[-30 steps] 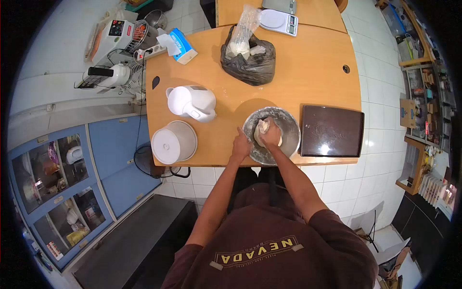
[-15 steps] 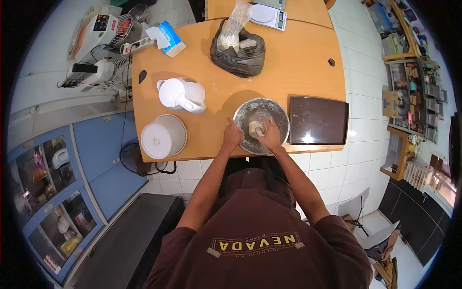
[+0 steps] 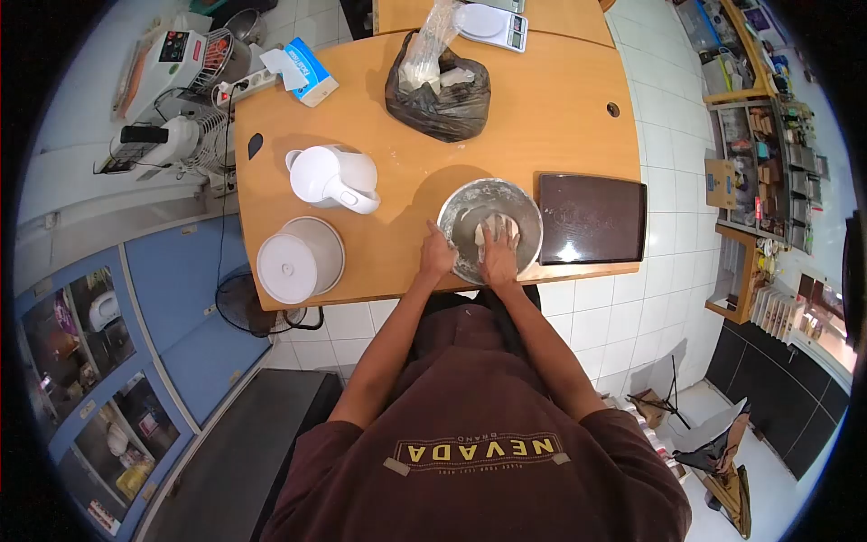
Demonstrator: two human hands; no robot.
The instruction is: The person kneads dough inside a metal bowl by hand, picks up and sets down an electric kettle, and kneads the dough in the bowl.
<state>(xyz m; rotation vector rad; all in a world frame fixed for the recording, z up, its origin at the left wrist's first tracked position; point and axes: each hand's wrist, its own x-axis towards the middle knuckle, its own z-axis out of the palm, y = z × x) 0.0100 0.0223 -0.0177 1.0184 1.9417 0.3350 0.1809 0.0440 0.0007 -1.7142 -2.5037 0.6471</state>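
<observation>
A round metal bowl (image 3: 535, 237) smeared with flour stands near the table's front edge. A pale lump of dough (image 3: 511, 229) lies inside it. My left hand (image 3: 437, 253) is closed on the bowl's left rim. Inside the bowl, my right hand (image 3: 498, 255) presses on the dough, its fingers spread over the top. Part of the dough is hidden under those fingers.
A dark baking tray (image 3: 591, 219) lies just right of the bowl. To the left are a white kettle (image 3: 330, 176) and a lidded white tub (image 3: 298, 262). Farther back sit a black plastic bag (image 3: 442, 113), a kitchen scale (image 3: 492, 25) and a tissue box (image 3: 312, 74).
My right hand has moved from the bowl's right side toward its middle, and its fingers have spread over the dough. My left hand stays on the rim. The view has shifted slightly.
</observation>
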